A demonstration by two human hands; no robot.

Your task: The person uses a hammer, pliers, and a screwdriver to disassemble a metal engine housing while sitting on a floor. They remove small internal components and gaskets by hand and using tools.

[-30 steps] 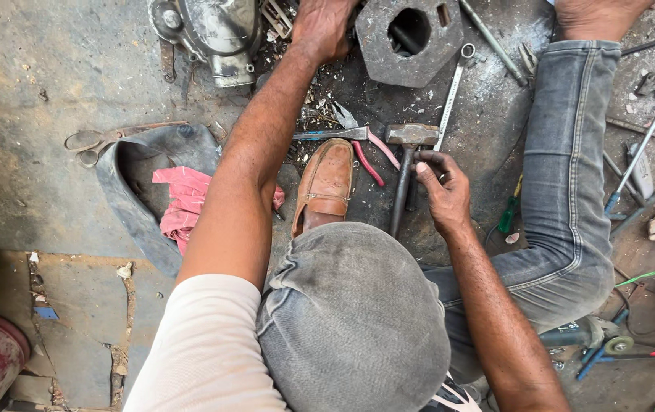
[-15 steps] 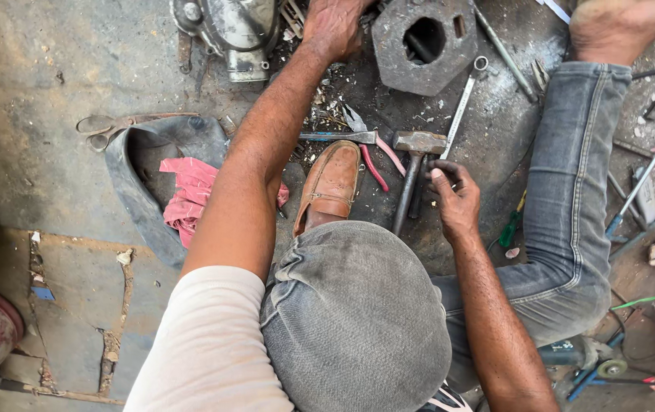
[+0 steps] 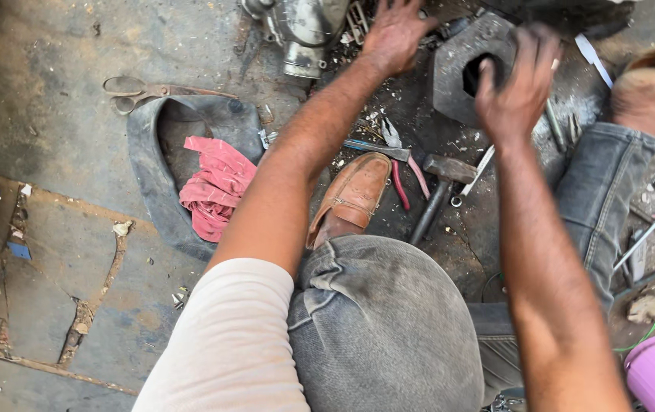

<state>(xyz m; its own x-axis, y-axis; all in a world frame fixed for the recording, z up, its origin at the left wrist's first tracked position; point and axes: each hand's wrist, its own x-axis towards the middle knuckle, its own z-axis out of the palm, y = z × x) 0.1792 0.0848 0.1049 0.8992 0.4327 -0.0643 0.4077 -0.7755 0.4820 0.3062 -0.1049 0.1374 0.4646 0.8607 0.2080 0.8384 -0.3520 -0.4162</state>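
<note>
Head view: left hand [image 3: 395,32] spread flat on the debris at the floor's top edge, just beside the grey metal engine casing [image 3: 306,29], gripping nothing. Right hand [image 3: 517,85] hangs blurred over the dark hexagonal metal block [image 3: 461,72], fingers loosely curled, empty as far as it shows. Steel hammer with dark handle [image 3: 438,191] lies untouched on the floor beside the red-handled pliers [image 3: 400,172] and brown leather shoe [image 3: 352,197].
</note>
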